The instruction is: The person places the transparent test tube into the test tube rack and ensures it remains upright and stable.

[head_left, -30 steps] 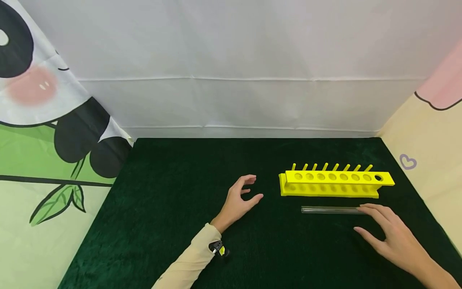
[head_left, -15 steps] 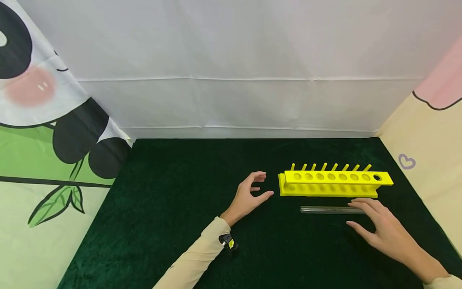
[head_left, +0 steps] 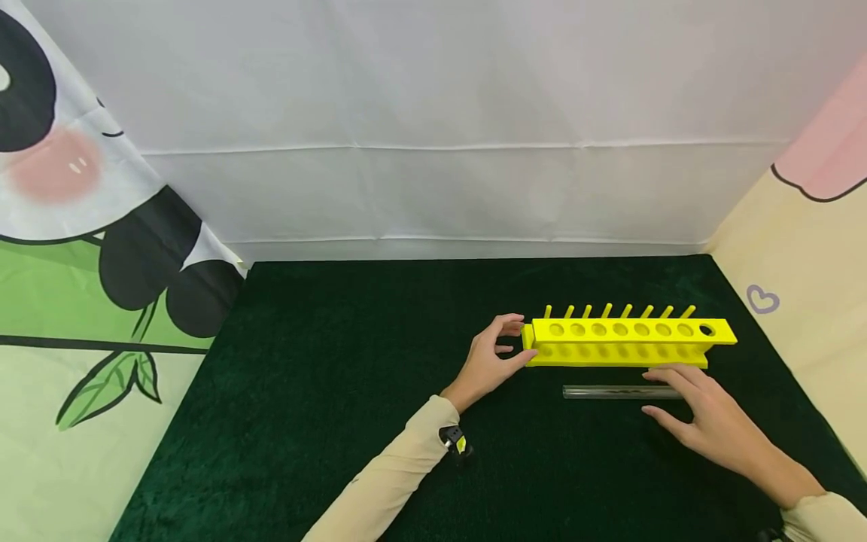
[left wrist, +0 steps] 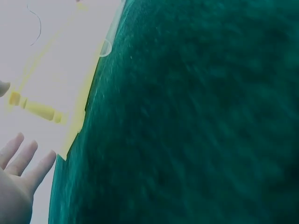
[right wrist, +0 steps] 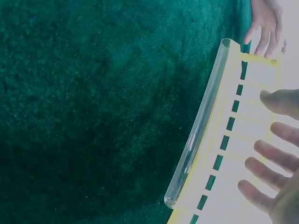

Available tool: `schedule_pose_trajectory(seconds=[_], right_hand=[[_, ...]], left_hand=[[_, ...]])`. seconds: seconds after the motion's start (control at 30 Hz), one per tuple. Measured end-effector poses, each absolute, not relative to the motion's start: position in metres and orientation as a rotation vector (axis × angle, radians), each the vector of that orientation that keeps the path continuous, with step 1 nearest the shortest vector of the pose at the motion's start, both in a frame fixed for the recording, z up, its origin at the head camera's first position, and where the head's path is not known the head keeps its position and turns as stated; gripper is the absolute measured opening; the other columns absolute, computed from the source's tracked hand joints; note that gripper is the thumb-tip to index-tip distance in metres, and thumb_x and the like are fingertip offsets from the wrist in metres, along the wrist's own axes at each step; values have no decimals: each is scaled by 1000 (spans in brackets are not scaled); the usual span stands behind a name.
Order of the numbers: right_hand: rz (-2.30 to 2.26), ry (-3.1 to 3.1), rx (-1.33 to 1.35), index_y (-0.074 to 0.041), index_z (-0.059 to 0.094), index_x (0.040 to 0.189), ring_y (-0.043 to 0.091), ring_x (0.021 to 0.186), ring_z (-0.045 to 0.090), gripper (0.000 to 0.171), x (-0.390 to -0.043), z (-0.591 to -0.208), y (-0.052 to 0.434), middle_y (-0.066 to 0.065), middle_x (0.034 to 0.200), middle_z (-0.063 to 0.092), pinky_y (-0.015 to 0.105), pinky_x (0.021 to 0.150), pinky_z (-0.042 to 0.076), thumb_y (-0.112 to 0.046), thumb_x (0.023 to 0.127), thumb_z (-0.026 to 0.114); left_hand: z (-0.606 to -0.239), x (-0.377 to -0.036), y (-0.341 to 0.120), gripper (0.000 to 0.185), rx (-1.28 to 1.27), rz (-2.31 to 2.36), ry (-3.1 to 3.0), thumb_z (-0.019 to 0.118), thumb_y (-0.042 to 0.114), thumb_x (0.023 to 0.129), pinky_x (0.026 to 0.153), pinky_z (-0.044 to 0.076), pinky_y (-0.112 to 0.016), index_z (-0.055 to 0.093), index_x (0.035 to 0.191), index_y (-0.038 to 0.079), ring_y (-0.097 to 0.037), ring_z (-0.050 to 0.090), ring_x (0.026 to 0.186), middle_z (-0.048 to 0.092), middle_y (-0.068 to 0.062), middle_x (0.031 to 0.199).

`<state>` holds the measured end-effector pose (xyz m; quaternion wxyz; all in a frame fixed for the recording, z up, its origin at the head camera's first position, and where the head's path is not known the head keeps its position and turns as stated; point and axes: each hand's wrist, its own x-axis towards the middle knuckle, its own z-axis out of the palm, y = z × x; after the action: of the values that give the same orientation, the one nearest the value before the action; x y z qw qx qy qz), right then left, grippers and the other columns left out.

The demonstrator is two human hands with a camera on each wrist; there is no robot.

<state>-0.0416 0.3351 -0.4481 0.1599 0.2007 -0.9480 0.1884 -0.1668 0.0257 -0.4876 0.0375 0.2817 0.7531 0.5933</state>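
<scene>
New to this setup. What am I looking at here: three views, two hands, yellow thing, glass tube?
No machine: a person works bare-handed, wearing one camera on the head and one on each wrist. The wide picture is the head view; the two close, washed-out ones look from the wrists. On the dark green cloth stands a yellow rack with a row of holes and pegs. In front of it lies a clear glass tube, flat on the cloth. The left hand has its grip at the rack's left end. The right hand reaches with spread fingers over the tube's right end; nothing is lifted.

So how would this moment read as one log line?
left hand: touches yellow rack end | right hand: open over glass tube | tube: lying flat on green cloth
</scene>
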Motion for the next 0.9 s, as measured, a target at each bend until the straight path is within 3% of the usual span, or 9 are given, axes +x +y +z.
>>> schedule_pose_trajectory(seconds=[0.2,0.4,0.6,0.73,0.9], right_hand=[[540,-2734,565,-12,62,112,17,91,53,55,-48,-453,337,-1,108,58,25,79,41,-14,63,87],[552,-2776,572,-12,61,112,17,90,53,52,-51,-465,335,-2,108,57,35,76,45,-16,66,86],[539,-2762,664,-9,62,112,19,90,55,50,-60,-470,332,2,107,58,45,73,48,-13,67,84],[496,-2765,717,-8,63,110,18,90,56,47,-67,-472,333,2,106,60,44,74,49,-8,67,82],[497,-2838,718,-8,64,109,21,91,58,43,-73,-475,335,4,104,61,46,75,51,-3,68,78]], left_hand=[[-494,-173,41,52,868,1810,2315,69,26,88,88,50,-28,44,133,21,-23,52,116,52,0,128],[-493,-171,49,50,838,1808,2302,68,26,89,86,51,-26,43,132,22,-10,53,109,54,1,122],[-492,-171,53,45,833,1841,2286,67,22,89,83,51,-21,46,129,17,-7,56,103,57,-3,118],[-492,-172,52,46,858,1825,2300,67,22,89,84,52,-25,46,128,12,-8,57,103,58,-6,118],[-494,-176,50,47,843,1795,2323,68,26,88,86,53,-34,47,128,15,-9,57,102,59,-4,118]])
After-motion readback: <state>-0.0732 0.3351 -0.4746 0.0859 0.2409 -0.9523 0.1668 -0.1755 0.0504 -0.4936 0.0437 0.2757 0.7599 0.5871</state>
